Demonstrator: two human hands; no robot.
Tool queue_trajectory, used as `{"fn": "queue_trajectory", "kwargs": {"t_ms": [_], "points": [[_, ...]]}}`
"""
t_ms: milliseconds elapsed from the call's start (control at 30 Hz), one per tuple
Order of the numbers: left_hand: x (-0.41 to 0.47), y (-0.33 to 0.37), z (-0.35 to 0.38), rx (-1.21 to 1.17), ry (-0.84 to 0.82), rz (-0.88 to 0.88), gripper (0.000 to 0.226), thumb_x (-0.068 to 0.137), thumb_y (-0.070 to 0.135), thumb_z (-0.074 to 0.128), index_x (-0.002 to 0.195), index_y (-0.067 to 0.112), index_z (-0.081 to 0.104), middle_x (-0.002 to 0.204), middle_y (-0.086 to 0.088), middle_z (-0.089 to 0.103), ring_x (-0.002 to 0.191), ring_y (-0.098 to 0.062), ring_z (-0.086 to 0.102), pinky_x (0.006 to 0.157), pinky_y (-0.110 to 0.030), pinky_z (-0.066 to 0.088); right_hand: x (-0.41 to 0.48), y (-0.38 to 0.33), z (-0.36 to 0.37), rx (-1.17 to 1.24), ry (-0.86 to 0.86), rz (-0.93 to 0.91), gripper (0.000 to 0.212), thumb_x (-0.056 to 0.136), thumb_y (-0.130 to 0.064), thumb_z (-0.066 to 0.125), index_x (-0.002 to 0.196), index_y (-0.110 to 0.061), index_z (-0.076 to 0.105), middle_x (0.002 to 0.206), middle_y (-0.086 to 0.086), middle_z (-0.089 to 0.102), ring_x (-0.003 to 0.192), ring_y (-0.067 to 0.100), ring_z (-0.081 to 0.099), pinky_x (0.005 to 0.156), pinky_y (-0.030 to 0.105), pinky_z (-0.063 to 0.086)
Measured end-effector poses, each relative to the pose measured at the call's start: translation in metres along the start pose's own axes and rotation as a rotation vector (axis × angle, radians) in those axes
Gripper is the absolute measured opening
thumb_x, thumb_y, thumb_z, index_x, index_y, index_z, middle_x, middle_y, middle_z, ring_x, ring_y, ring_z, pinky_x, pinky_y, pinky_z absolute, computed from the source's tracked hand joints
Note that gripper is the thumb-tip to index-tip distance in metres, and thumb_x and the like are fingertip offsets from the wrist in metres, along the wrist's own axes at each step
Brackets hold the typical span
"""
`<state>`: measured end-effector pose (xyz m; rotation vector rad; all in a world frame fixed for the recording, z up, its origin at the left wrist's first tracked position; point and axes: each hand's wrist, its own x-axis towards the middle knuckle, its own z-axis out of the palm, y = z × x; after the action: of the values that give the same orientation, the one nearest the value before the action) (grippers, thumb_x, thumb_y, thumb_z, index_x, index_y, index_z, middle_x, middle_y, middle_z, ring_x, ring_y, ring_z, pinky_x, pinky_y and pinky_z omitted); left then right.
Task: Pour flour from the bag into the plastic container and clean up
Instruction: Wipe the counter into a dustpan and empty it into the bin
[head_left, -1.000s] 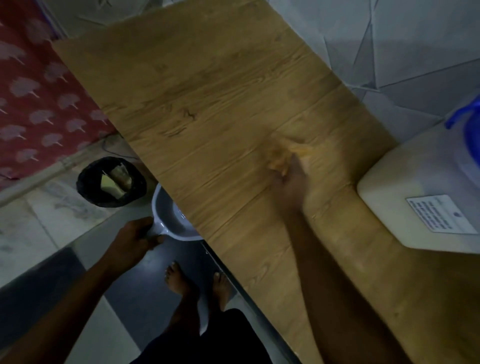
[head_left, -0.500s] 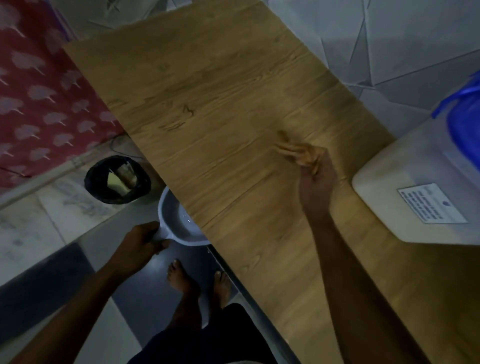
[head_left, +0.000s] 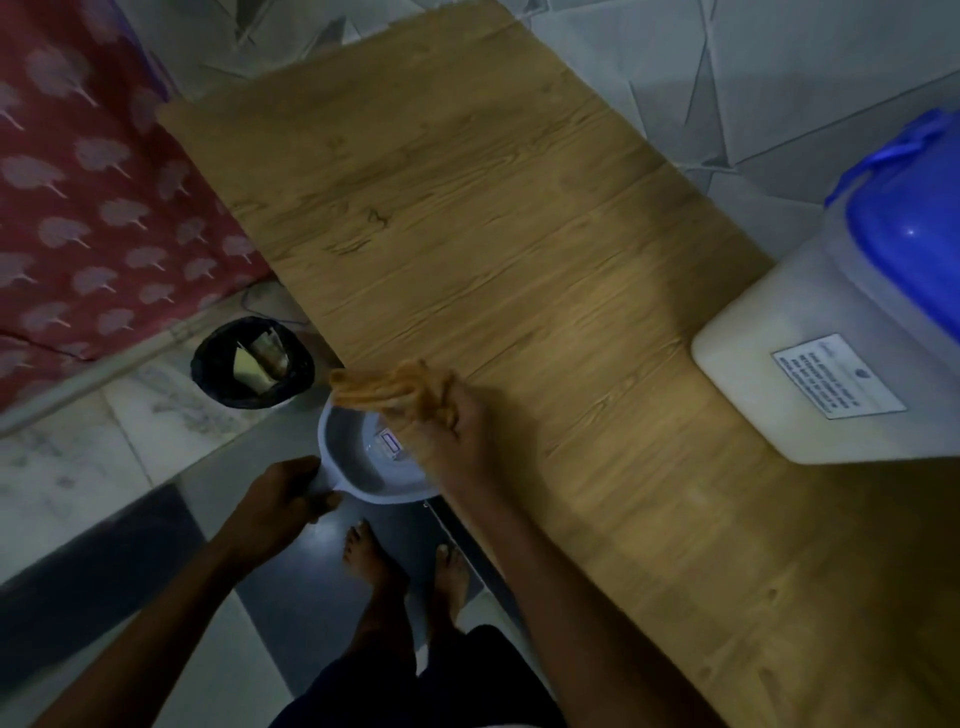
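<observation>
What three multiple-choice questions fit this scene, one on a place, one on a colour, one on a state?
1. Where is the white bowl?
A. in the middle of the table
B. held at the table's edge
C. on top of the container

2. What colour is the container's lid?
A. red
B. green
C. blue

3. What is the right hand doing?
A. gripping the cloth
B. lying flat and empty
C. gripping the lid

Answers:
1. B, the left hand holds the bowl just off the edge.
2. C, the lid shows blue.
3. A, its fingers curl round the bunched cloth.
</observation>
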<state>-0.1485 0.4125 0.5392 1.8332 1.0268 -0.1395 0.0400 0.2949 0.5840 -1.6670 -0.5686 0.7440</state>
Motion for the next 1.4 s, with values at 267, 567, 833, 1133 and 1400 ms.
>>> {"fn": "queue_trajectory", "kwargs": {"t_ms": [267, 567, 833, 1133, 1400], "points": [[-0.023, -0.007, 0.019, -0.03, -0.015, 0.017, 0.032, 0.076, 0.037, 0.072, 0.078, 0.005, 0.067, 0.065, -0.002, 0.069, 0.055, -0.009, 0.063, 0.063, -0.04, 0.052, 0.032, 0.037, -0.15, -0.463, 0.6, -0.194, 0.02, 0.084, -0.003, 0.057, 0.101, -0.005, 0.067, 0.085, -0.001, 0.065, 0.074, 0.009, 0.056, 0.066, 0.032, 0.046], [-0.043, -0.017, 0.025, -0.043, 0.012, -0.005, 0.025, 0.084, 0.029, 0.073, 0.076, 0.007, 0.063, 0.066, -0.008, 0.068, 0.062, -0.024, 0.066, 0.068, -0.049, 0.054, -0.038, 0.036, 0.03, -0.415, -0.138, -0.172, 0.013, 0.088, -0.005, 0.054, 0.098, -0.008, 0.063, 0.085, 0.008, 0.063, 0.074, 0.015, 0.059, 0.07, 0.032, 0.054], [-0.061, -0.026, 0.022, -0.044, -0.034, 0.085, 0.007, 0.086, 0.015, 0.074, 0.082, 0.016, 0.068, 0.072, -0.005, 0.069, 0.063, -0.013, 0.062, 0.065, -0.039, 0.052, -0.057, 0.001, -0.055, 0.105, 0.493, -0.127, 0.024, 0.081, 0.006, 0.071, 0.09, -0.017, 0.069, 0.086, -0.004, 0.069, 0.078, 0.005, 0.063, 0.074, 0.03, 0.055], [-0.079, -0.042, 0.048, -0.059, -0.094, 0.176, 0.032, 0.084, 0.008, 0.072, 0.078, 0.039, 0.07, 0.064, 0.008, 0.066, 0.058, -0.008, 0.06, 0.059, -0.032, 0.051, -0.045, 0.07, -0.116, -0.549, 0.504, 0.013, 0.056, 0.079, -0.037, 0.053, 0.123, -0.004, 0.066, 0.111, 0.013, 0.071, 0.103, 0.027, 0.066, 0.091, 0.041, 0.052], [-0.099, -0.031, 0.064, -0.033, -0.104, 0.195, 0.023, 0.087, 0.006, 0.071, 0.075, 0.025, 0.066, 0.063, 0.003, 0.066, 0.059, -0.01, 0.061, 0.06, -0.032, 0.048, -0.122, 0.015, -0.045, 0.041, -0.101, 0.075, 0.026, 0.077, 0.013, 0.057, 0.082, -0.011, 0.066, 0.067, -0.011, 0.065, 0.065, 0.001, 0.06, 0.065, 0.017, 0.049]]}}
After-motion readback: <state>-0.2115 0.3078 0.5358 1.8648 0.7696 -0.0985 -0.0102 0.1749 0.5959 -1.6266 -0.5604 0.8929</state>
